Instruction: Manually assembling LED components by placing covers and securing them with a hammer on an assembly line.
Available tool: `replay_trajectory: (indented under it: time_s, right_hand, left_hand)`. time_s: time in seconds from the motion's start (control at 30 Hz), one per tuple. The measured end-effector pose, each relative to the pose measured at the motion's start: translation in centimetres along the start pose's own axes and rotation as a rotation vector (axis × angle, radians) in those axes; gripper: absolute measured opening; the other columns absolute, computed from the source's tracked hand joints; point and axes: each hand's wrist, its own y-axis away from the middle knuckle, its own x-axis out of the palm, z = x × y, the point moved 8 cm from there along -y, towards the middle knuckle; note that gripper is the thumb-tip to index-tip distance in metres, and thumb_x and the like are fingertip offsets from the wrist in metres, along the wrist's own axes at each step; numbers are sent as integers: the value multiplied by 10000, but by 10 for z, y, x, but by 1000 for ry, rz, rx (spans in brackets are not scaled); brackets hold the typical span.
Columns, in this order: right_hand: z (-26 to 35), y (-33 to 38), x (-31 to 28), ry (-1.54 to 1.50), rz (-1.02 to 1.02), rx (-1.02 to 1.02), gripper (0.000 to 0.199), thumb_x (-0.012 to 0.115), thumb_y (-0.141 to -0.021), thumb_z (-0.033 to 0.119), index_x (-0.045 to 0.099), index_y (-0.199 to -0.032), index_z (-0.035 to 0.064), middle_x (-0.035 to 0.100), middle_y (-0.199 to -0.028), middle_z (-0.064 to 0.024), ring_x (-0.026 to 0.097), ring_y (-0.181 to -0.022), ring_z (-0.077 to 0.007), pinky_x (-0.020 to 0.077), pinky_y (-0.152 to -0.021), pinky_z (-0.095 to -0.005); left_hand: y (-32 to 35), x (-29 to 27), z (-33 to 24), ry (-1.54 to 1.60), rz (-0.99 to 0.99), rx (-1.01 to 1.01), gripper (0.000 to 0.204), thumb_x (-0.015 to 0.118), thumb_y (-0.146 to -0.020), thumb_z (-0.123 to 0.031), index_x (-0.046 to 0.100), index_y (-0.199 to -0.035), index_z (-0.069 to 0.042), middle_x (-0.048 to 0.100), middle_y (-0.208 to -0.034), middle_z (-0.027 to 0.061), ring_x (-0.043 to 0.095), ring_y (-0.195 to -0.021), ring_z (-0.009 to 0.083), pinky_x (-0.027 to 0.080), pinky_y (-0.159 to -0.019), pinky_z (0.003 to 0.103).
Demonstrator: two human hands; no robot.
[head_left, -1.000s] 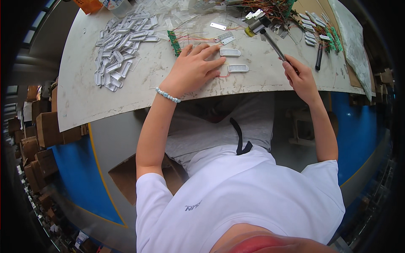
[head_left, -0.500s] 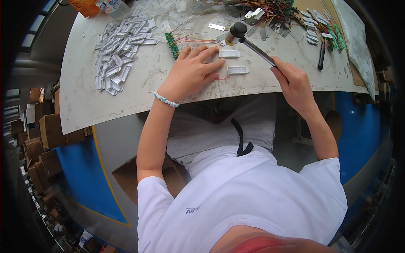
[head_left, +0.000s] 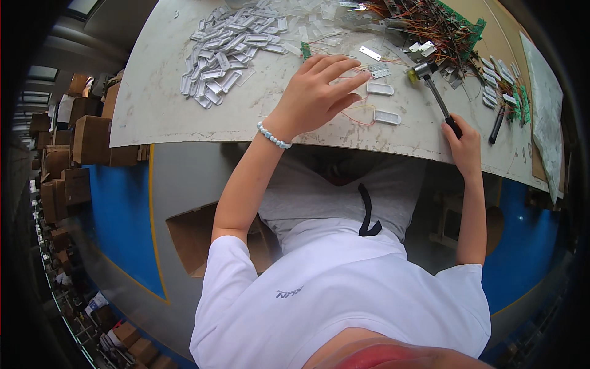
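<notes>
White plastic housing with a dotted insert (head_left: 387, 117), near the front edge of the table (head_left: 160, 117), apparently already filled, with thin wires (head_left: 356, 120) off its left end; just beyond, an open-topped housing (head_left: 380, 89), seemingly bare inside. Farther back, holed metal plates (head_left: 380, 72) outside any housing, and a green circuit board (head_left: 305, 50) partly behind the left hand (head_left: 316, 92). Left fingers spread, apparently around nothing; contact with the tabletop impossible to tell. Right hand (head_left: 465, 144) wrapped around the grip of a mallet (head_left: 437, 95), head right of both housings and apart from them. Plenty evidently left, judging by the housing heap (head_left: 227, 52) and wire tangle (head_left: 430, 27); at far right, white pieces (head_left: 490, 80), possibly completed.
</notes>
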Motion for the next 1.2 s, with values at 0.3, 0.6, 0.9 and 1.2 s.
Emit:
replay_trajectory:
  time_s: [0.3, 0.6, 0.9, 1.2]
  right_hand:
    - [44, 1, -3, 327, -215, -201, 235, 702, -897, 133, 693, -1107, 28, 613, -1022, -120, 617, -941, -286, 514, -790, -393]
    - [102, -25, -9, 1, -213, -334, 219, 703, -891, 108, 695, -1087, 9, 647, -1022, -132, 634, -937, -299, 520, -806, -386]
    - [158, -41, 41, -469, -33, -412, 189, 695, -892, 129, 698, -1024, -6, 665, -923, -135, 663, -827, -260, 523, -740, -355]
    - [184, -30, 135, -1563, 492, 67, 335, 661, -980, 243, 610, -1188, -14, 668, -1001, -101, 679, -869, -150, 592, -745, -293]
  left_hand:
    - [74, -32, 164, -474, 92, -614, 100, 633, -882, -95, 679, -950, -38, 648, -965, 97, 642, -938, 301, 563, -788, 410]
    - [78, -30, 166, -298, 159, -622, 150, 617, -883, -29, 637, -1031, -44, 626, -1007, 147, 628, -958, 344, 535, -806, 449]
    - [60, -51, 120, -242, 25, -428, 181, 583, -923, 7, 660, -1088, -3, 605, -976, 162, 627, -888, 329, 525, -771, 423]
    - [11, -19, -31, -79, -331, -156, 181, 648, -898, 46, 679, -1074, 17, 649, -995, 136, 673, -889, 293, 563, -710, 369]
